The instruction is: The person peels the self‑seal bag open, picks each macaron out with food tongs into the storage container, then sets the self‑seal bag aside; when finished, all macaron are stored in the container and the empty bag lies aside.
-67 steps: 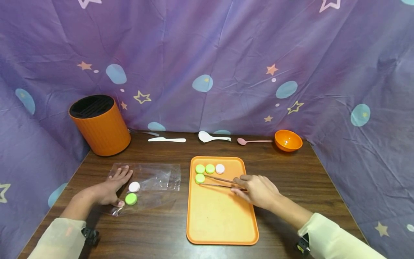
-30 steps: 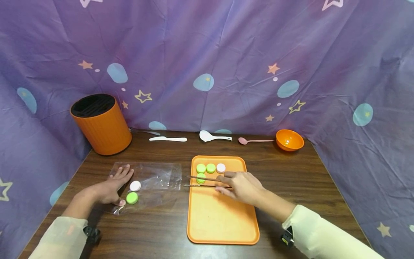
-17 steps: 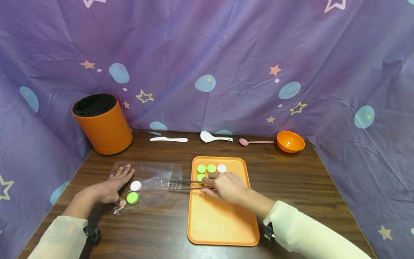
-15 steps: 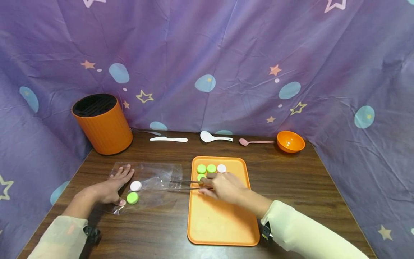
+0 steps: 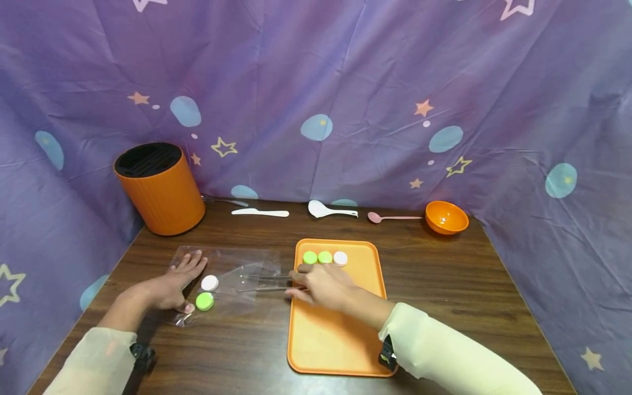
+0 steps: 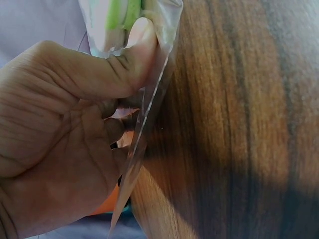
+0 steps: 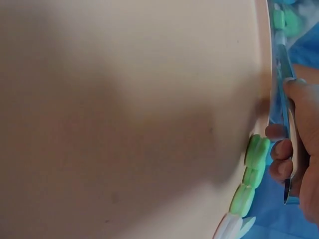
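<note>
My left hand (image 5: 175,285) lies with fingers spread on the near-left end of a clear plastic bag (image 5: 269,258); its thumb presses the film in the left wrist view. Inside the bag are a white macaron (image 5: 209,283) and a green macaron (image 5: 204,301). My right hand (image 5: 323,282) holds metal tongs (image 5: 271,278), their two arms apart and pointing left into the bag's right end, short of the macarons. On the orange tray (image 5: 340,340) sit two green macarons (image 5: 310,257) and a white one (image 5: 340,258) in a row; the right hand hides another green one in the head view.
Along the back lie a fork (image 5: 232,202), a white knife (image 5: 260,212), a white spoon (image 5: 321,209) and a pink spoon (image 5: 376,218). An orange bowl (image 5: 446,217) stands at right, an orange knife block (image 5: 160,197) at back left. A purple curtain (image 5: 276,109) surrounds the table.
The right hand has released a green macaron on the tray and moved left, taking the tongs over the tray's edge into the bag. The left hand has stayed in place.
</note>
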Demonstrator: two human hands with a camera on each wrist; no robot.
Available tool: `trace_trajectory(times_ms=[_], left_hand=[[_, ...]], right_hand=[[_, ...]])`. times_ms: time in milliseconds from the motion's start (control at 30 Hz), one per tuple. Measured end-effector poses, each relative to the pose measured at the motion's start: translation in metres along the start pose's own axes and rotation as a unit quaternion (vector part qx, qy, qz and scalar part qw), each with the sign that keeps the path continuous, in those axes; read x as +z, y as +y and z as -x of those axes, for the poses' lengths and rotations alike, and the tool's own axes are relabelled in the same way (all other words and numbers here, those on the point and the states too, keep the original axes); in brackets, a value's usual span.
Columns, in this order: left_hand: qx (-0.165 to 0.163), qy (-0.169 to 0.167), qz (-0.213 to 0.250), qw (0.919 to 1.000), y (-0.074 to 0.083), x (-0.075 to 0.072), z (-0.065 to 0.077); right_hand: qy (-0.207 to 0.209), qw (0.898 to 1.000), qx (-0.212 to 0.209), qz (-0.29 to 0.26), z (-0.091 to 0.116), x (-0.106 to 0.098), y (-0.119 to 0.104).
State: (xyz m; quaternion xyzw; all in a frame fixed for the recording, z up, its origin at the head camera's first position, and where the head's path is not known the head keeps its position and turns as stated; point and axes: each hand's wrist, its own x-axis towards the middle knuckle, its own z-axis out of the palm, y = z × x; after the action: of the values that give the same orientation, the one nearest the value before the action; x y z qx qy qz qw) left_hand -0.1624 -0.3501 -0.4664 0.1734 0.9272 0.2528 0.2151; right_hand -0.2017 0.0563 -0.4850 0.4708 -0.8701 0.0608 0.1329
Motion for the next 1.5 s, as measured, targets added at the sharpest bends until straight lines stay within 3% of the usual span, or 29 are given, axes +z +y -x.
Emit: trace_trajectory(times_ms=[333,1000,1500], left_hand=[[-0.001,0.004,-0.013,0.9999,-0.002,0.000,0.000],[0.001,0.004,-0.009,1.0000,0.000,0.000,0.000],[0.000,0.001,0.000,1.0000,0.000,-0.001,0.000]], right_hand=[[-0.003,1.000,0.009,0.004,-0.002,-0.003,0.000],[-0.023,0.999,-0.017,0.028,-0.043,0.012,-0.031],[-0.017,0.999,-0.018,0.031,-0.047,0.015,-0.037]])
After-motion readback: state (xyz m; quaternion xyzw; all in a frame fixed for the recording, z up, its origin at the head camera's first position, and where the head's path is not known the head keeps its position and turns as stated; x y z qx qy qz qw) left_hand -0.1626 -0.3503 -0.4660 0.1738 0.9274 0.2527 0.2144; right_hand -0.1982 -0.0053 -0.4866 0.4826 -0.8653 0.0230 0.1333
